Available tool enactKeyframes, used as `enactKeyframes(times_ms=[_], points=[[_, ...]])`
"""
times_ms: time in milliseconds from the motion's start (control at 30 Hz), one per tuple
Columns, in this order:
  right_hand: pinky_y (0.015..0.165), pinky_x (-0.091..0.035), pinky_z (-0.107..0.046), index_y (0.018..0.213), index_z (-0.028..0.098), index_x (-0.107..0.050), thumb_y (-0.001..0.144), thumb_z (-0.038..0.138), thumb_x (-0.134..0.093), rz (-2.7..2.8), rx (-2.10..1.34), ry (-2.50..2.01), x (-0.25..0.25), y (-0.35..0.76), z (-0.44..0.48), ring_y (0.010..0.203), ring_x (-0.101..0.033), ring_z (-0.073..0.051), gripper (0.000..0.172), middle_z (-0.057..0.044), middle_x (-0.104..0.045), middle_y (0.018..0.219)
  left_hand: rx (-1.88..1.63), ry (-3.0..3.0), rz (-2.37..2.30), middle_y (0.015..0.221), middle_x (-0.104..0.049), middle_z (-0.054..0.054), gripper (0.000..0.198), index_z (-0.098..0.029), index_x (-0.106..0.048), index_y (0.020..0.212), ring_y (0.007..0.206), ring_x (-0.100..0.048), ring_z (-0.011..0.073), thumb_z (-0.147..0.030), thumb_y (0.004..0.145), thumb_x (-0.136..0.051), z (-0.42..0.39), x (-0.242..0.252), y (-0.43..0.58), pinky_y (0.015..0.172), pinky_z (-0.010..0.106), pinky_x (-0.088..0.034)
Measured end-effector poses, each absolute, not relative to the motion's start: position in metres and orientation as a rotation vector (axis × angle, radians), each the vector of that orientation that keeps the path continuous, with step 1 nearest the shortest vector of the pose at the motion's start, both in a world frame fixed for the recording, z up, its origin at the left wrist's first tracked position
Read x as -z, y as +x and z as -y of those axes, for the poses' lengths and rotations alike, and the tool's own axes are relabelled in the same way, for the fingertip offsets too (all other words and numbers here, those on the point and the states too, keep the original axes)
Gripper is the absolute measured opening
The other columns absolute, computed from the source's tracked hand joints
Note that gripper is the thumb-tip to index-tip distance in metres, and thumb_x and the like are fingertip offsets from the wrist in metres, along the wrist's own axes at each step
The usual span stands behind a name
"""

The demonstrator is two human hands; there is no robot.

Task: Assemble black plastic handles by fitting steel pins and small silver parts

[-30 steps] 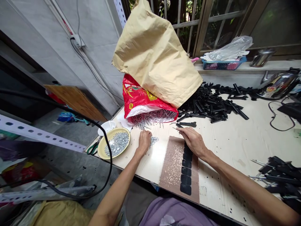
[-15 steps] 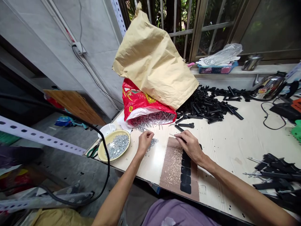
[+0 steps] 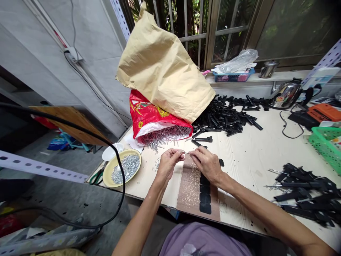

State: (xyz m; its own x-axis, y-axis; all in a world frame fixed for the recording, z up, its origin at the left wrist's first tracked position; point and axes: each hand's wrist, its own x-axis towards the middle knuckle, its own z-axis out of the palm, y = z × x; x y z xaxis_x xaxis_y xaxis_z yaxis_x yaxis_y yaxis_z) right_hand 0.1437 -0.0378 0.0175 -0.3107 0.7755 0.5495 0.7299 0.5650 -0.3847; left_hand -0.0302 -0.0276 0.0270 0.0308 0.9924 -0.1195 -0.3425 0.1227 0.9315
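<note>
My two hands meet over the top of the brown board (image 3: 186,199). My right hand (image 3: 207,164) is closed on a thin metal rod (image 3: 187,153), which points left. At the rod's tip, my left hand (image 3: 169,164) pinches with thumb and forefinger; whatever lies between them is too small to make out. Several black rounded pads (image 3: 205,198) run in a column down the board, partly under my right hand. To the left of my left hand lie small loose metal pieces (image 3: 156,164). A yellow bowl (image 3: 107,176) of similar shiny pieces stands at the table's left edge.
Behind my hands, a red bag (image 3: 141,121) spills thin metal rods (image 3: 165,135) beneath a tan sack (image 3: 165,67). Black plastic parts (image 3: 226,117) are heaped beside it. Black pieces with rods (image 3: 306,195) lie at right, near a green basket (image 3: 323,142). Scissors (image 3: 96,176) rest by the bowl.
My left hand has moved right, from the loose metal pieces to the tip of the rod in my right hand. The view has turned somewhat to the right.
</note>
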Motion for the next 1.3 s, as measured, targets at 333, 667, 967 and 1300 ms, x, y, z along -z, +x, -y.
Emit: enactKeyframes(times_ms=[333, 667, 967, 1300], points=[[0.07, -0.042, -0.025, 0.098, 0.021, -0.062, 0.093, 0.022, -0.045, 2.092, 0.01, -1.245, -0.021, 0.15, 0.047, 0.085, -0.058, -0.015, 0.017, -0.004, -0.063, 0.09, -1.217, 0.985, -1.047, 0.074, -0.067, 0.003, 0.028, -0.012, -0.071, 0.088, 0.062, -0.06, 0.0096, -0.028, 0.066, -0.077, 0.027, -0.022, -0.028, 0.066, 0.026, -0.053], [0.067, -0.039, -0.028, 0.091, 0.02, -0.061, 0.093, 0.027, -0.047, 2.085, 0.138, -1.339, -0.021, 0.156, 0.05, 0.081, -0.057, -0.017, 0.015, -0.005, -0.063, 0.084, -1.167, 1.012, -1.018, 0.064, -0.065, 0.002, 0.03, -0.012, -0.071, 0.089, 0.059, -0.059, 0.0102, -0.03, 0.066, -0.076, 0.027, -0.021, -0.016, 0.065, 0.026, -0.051], [0.067, -0.039, -0.026, 0.091, 0.02, -0.06, 0.094, 0.026, -0.046, 2.047, 0.07, -1.362, -0.019, 0.156, 0.05, 0.08, -0.058, -0.015, 0.016, -0.004, -0.062, 0.084, -1.244, 0.968, -1.036, 0.07, -0.067, 0.002, 0.028, -0.012, -0.071, 0.086, 0.059, -0.058, 0.0083, -0.029, 0.065, -0.076, 0.026, -0.017, -0.007, 0.065, 0.024, -0.051], [0.065, -0.04, -0.024, 0.094, 0.022, -0.062, 0.094, 0.028, -0.044, 2.018, -0.005, -1.362, -0.014, 0.155, 0.049, 0.079, -0.058, -0.015, 0.019, -0.004, -0.062, 0.084, -1.288, 1.014, -1.074, 0.072, -0.067, 0.002, 0.029, -0.013, -0.07, 0.09, 0.061, -0.06, 0.0089, -0.031, 0.068, -0.074, 0.027, -0.011, -0.005, 0.068, 0.024, -0.05]])
